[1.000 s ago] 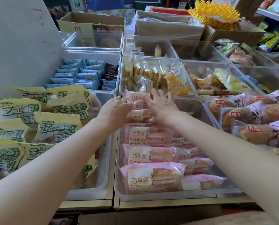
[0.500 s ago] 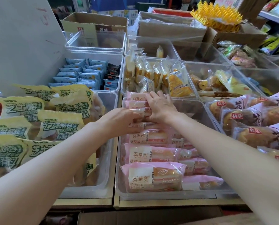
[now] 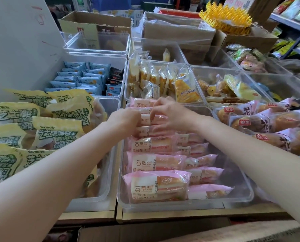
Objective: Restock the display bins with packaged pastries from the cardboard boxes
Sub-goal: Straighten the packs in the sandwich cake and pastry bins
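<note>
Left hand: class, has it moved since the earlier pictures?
Yes. The left hand has come nearer, down the clear plastic bin of pink packaged pastries, away from the bin's far rim.

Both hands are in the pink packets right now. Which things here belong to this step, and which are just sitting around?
In the job:
left hand and right hand, both on the far pink packets
clear bin holding the pink rows
cardboard boxes behind

Just lying about:
yellow-green packets, left bin
blue packets
peach-label pastries, right
yellow plastic stack
</note>
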`<control>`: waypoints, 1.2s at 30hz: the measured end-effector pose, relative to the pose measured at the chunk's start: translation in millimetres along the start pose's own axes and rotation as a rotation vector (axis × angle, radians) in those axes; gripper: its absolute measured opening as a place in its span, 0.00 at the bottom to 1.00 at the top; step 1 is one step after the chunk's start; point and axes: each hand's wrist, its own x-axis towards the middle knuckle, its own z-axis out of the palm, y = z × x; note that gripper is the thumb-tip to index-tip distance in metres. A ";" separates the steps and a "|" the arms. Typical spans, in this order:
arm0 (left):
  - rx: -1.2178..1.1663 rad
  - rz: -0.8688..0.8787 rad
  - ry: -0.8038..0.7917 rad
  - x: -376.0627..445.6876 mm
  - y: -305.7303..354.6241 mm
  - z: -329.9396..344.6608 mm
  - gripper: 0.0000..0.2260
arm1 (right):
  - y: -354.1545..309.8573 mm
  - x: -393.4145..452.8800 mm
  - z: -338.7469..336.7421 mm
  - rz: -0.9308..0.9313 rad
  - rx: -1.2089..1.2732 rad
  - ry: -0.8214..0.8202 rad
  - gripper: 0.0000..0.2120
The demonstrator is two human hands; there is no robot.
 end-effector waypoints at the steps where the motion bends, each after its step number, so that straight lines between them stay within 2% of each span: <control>1: 0.037 -0.004 0.051 -1.3 1.3 -0.3 0.09 | -2.4 -1.4 2.4 0.001 -0.069 -0.067 0.20; 4: 0.055 0.008 0.145 -3.3 3.5 -3.4 0.09 | -5.1 -1.4 10.5 0.028 -0.169 -0.098 0.23; 7: -0.081 0.022 0.118 -8.7 -1.3 -1.5 0.06 | -13.5 3.2 14.5 0.040 -0.214 -0.062 0.22; 8: -0.093 0.035 0.146 -12.3 -2.8 1.0 0.08 | -16.1 5.1 15.5 0.025 -0.265 -0.041 0.22; 10: 0.025 0.127 0.308 -18.0 -4.6 7.6 0.17 | -18.6 4.8 19.3 -0.011 -0.306 0.008 0.24; 12: 0.151 0.223 0.397 -17.7 -7.0 11.7 0.28 | -17.4 -0.6 26.4 -0.030 -0.255 0.046 0.30; 15: 0.247 0.153 0.137 -7.4 -13.3 13.3 0.43 | -13.4 -8.8 31.8 0.063 -0.222 0.024 0.44; 18: 0.201 0.055 -0.023 3.9 -16.6 20.5 0.44 | -2.3 0.3 26.8 0.214 -0.288 -0.160 0.50; 20: 0.199 0.056 -0.001 5.9 -15.7 21.0 0.44 | -2.8 7.0 23.1 0.222 -0.317 -0.219 0.51; 24: 0.387 0.106 0.174 3.9 -11.1 15.1 0.46 | -5.1 4.8 22.9 0.169 -0.325 -0.206 0.47; 26: 0.433 0.134 0.093 8.8 -9.4 10.6 0.49 | -3.2 1.7 22.8 0.149 -0.332 -0.211 0.45; 30: 0.371 0.115 -0.141 24.5 -9.1 10.9 0.48 | -0.3 3.1 26.8 0.121 -0.350 -0.223 0.44; 36: 0.209 0.094 -0.191 23.7 -9.3 9.5 0.46 | 5.4 3.8 25.3 0.125 -0.315 -0.265 0.41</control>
